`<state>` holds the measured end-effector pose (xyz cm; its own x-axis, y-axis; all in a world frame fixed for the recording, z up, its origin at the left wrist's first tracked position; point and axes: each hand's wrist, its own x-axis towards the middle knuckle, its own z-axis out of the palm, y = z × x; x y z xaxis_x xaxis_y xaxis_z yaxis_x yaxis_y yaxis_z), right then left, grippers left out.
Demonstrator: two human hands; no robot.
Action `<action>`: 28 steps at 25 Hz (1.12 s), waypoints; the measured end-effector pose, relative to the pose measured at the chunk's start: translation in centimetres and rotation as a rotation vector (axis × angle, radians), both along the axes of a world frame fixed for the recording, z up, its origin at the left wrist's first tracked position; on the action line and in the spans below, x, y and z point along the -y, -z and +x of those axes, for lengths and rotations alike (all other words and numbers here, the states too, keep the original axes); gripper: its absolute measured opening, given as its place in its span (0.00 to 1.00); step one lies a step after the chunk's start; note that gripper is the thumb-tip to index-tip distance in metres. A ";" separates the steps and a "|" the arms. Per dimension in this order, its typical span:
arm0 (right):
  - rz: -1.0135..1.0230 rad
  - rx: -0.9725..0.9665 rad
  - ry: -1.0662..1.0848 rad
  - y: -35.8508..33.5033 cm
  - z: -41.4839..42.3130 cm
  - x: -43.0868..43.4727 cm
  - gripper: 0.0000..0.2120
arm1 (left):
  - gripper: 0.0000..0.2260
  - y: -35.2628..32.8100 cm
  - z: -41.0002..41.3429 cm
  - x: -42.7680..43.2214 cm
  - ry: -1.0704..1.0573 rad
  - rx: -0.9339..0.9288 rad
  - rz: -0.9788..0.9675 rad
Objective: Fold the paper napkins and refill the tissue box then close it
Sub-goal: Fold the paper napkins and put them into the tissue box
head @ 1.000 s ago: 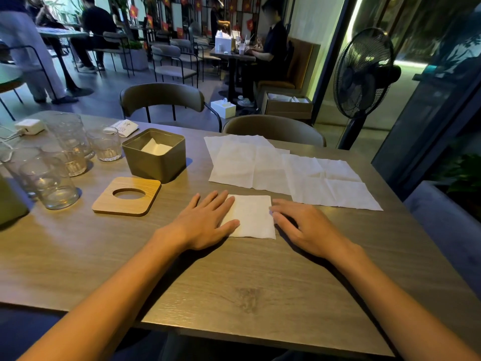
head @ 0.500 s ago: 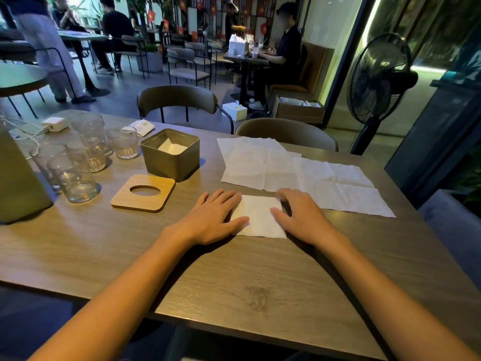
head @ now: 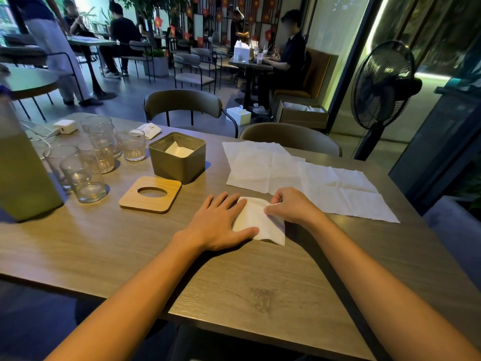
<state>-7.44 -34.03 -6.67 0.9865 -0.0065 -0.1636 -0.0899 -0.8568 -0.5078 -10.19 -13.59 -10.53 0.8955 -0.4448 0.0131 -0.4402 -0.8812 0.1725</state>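
A small folded white napkin [head: 256, 220] lies on the wooden table [head: 234, 287] in front of me. My left hand [head: 218, 225] presses flat on its left side with straight fingers. My right hand [head: 291, 207] pinches the napkin's right edge with curled fingers and lifts it a little. Beyond them lie unfolded white napkins [head: 260, 166], spread out and overlapping, one reaching far right [head: 346, 194]. The open olive metal tissue box [head: 177, 160] stands left of them with folded napkins inside. Its wooden lid [head: 151, 195] with a round hole lies flat in front of the box.
Several empty glasses [head: 86, 178] stand at the left, beside a tall greenish container [head: 23, 173] and a white charger [head: 65, 126] with cables. Two chairs [head: 289, 142] face me across the table. A standing fan [head: 382, 87] is at the right. People sit at tables behind.
My right hand went from lying flat beside the napkin to pinching and lifting its right edge. My left hand stayed pressed on the napkin. The camera view shifted left.
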 end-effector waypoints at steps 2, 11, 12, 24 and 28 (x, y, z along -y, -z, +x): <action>-0.007 0.012 -0.019 0.0 0.1 0.2 0.06 | 0.36 0.0 0.0 0.0 -0.010 0.021 -0.062; 0.444 0.274 -0.177 -2.3 -0.8 -1.1 0.08 | 0.31 -3.0 0.9 -1.0 -0.328 -0.374 -1.091; 0.455 0.299 -0.174 -2.5 -0.5 -1.6 0.07 | 0.25 -3.5 1.0 -1.7 -0.387 -0.417 -1.169; 0.455 0.390 -0.174 -7.2 8.2 -14.2 0.06 | 0.08 -10.1 8.6 -13.7 -0.550 0.217 -1.031; 0.366 0.355 -0.085 -6.2 12.6 -17.1 0.09 | 0.10 -9.2 13.3 -15.3 -0.626 0.317 -0.786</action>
